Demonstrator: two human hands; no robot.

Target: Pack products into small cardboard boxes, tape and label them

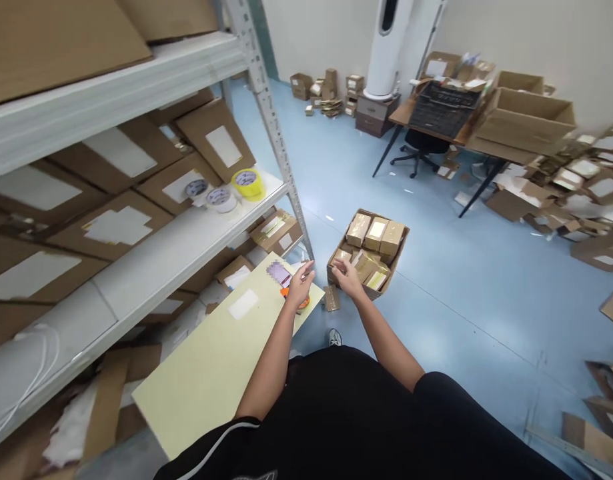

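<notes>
A black shirt fills the near edge. At far left a shelf carries labelled boxes, then a white roll and a yellow roll of tape. Right of it, the pale worktop slants away, with a white slip on it. The left hand is over the worktop's far corner, its fingers loosely bent and nothing visible in them. An orange tool shows just under it; whether they touch, I cannot tell.

The right hand is half open, fingers curled toward the left; nothing shows in it. In the view it overlaps the near left part of the carton, which sits open on the floor, packed with small boxes. Full as it is, the carton is probably fairly heavy; its walls should be stiff low down but give at the rim, so opposite sides near the base look the safest hold. The small boxes look rigid and likely light, perhaps slick where tape shines; pinching one across its narrow sides should serve. How fragile their contents are cannot be seen.

Further right, a black crate stands on another worktop, and a heap of boxes lies beyond.
</notes>
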